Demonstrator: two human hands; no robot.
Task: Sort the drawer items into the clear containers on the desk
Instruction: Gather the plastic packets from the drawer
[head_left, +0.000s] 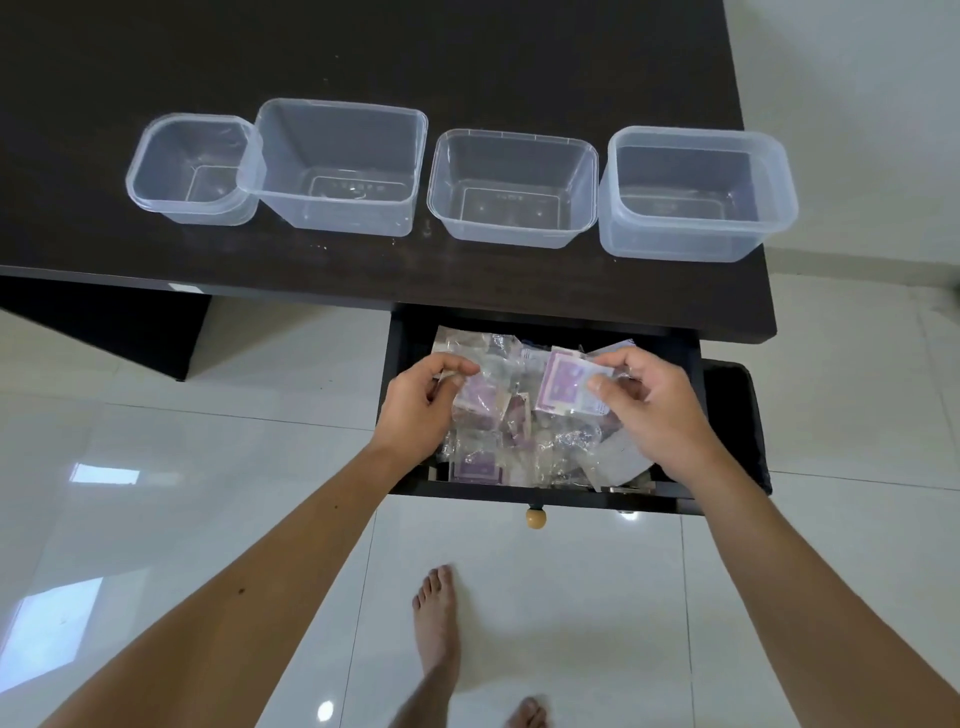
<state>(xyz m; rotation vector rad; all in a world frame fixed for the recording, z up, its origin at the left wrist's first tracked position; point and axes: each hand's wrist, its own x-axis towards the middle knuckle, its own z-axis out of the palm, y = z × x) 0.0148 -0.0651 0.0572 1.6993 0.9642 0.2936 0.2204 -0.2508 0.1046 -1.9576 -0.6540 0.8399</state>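
An open black drawer (540, 498) under the dark desk holds a heap of clear plastic packets (511, 449), several with purple printed cards inside. My left hand (423, 402) pinches a clear packet (480, 400) at the heap's left side. My right hand (649, 405) grips a purple-printed packet (563, 384) by its right end, lifted slightly over the heap. On the desk stand several empty clear containers in a row: a small one (192, 169), a larger one (337, 166), a middle one (511, 187) and a right one (696, 192).
The dark desk (467, 57) ends at the right near the fourth container. The drawer has a round wooden knob (536, 518) at its front. A black object (737, 415) stands right of the drawer. My bare feet (439, 618) are on the glossy white tile floor.
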